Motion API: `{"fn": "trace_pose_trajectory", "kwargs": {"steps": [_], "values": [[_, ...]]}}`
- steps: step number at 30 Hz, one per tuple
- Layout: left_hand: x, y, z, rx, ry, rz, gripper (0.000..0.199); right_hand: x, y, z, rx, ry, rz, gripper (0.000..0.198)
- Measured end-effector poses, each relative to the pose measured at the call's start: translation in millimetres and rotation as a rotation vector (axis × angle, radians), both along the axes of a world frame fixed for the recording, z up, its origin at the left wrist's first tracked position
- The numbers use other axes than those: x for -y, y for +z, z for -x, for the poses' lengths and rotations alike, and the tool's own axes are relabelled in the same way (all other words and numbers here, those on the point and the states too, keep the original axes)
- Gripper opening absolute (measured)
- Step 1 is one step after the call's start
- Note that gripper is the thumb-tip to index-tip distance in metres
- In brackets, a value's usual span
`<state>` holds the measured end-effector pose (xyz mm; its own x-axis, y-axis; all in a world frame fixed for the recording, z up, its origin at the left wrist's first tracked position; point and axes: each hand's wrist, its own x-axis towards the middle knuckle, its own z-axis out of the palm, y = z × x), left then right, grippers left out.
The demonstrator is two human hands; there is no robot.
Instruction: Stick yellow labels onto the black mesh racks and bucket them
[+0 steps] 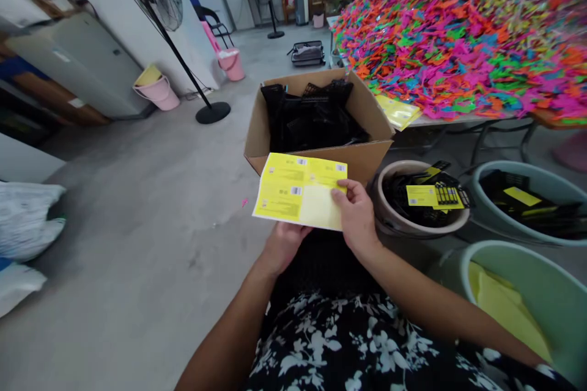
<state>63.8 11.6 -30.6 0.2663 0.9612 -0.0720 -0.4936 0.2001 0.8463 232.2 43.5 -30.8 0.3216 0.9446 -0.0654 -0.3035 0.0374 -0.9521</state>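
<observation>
A sheet of yellow printed cards [280, 192] with small barcodes is held in front of me, above my lap. Its lower right quarter is a paler, unprinted yellow. My right hand [360, 214] pinches the sheet's right edge between thumb and fingers. From below, my left hand [287, 244] grips the bottom edge, and most of its fingers are hidden under the sheet. Just beyond stands an open cardboard box [367, 162] with black plastic mesh pieces [312, 119] in it; the sheet overlaps its near side in view.
At right, a beige bucket [385, 220] holds black pieces and yellow cards, beside a blue-grey tub [481, 195] and a pale green tub [477, 250] with yellow sheets. Colourful plastic pieces [458, 43] are heaped on a table. A standing fan [213, 113] is at left.
</observation>
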Motion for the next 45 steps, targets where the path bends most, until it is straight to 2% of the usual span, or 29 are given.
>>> {"fn": "trace_pose_trajectory", "kwargs": {"steps": [3, 6, 8, 10, 13, 16, 19, 25, 28, 30, 34, 40, 45], "values": [[2.1, -0.9, -19.3, -0.122, 0.245, -0.02, 0.058, 19.5, -4.3, 8.9, 0.134, 0.11, 0.001, 0.038], [-3.3, 5.1, -22.2, -0.038, 0.4, 0.056, 0.051, 27.5, -4.4, 3.8, 0.386, 0.128, -0.038, 0.043], [-3.9, 8.7, -19.6, 0.01, 0.38, 0.109, 0.053, 26.3, -1.9, -4.8, 0.652, 0.048, -0.118, 0.048], [-0.9, 10.0, -17.3, 0.017, 0.297, 0.153, 0.05, 23.2, 1.8, -11.9, 0.896, -0.019, -0.229, 0.049], [5.4, 8.9, -16.9, -0.023, 0.197, 0.17, 0.043, 20.4, 5.9, -13.6, 1.055, 0.041, -0.37, 0.038], [8.7, 8.9, -18.7, -0.028, 0.144, 0.177, 0.046, 20.1, 5.5, -9.2, 0.963, 0.106, -0.373, 0.029], [9.6, 11.0, -19.4, 0.011, 0.101, 0.194, 0.058, 19.9, 2.5, -9.6, 0.883, 0.103, -0.348, 0.021], [10.4, 16.5, -22.9, 0.031, 0.092, 0.198, 0.061, 21.1, 3.4, -17.6, 1.069, 0.034, -0.412, 0.021], [10.1, 19.3, -27.1, 0.017, 0.133, 0.165, 0.06, 23.1, 5.5, -16.1, 1.104, 0.036, -0.444, 0.031], [10.2, 20.3, -29.1, 0.005, 0.146, 0.156, 0.059, 23.6, 5.7, -14.7, 1.099, 0.06, -0.447, 0.026], [11.3, 18.7, -29.3, -0.008, 0.156, 0.151, 0.059, 22.6, 4.5, -14.6, 1.061, 0.08, -0.433, 0.014], [12.9, 10.0, -26.0, -0.034, 0.095, 0.147, 0.058, 22.1, 6.1, -16.8, 0.968, 0.109, -0.364, 0.02], [14.2, 5.9, -26.1, -0.04, 0.149, 0.156, 0.058, 23.5, 10.1, -18.3, 0.77, 0.166, -0.267, 0.023]]}}
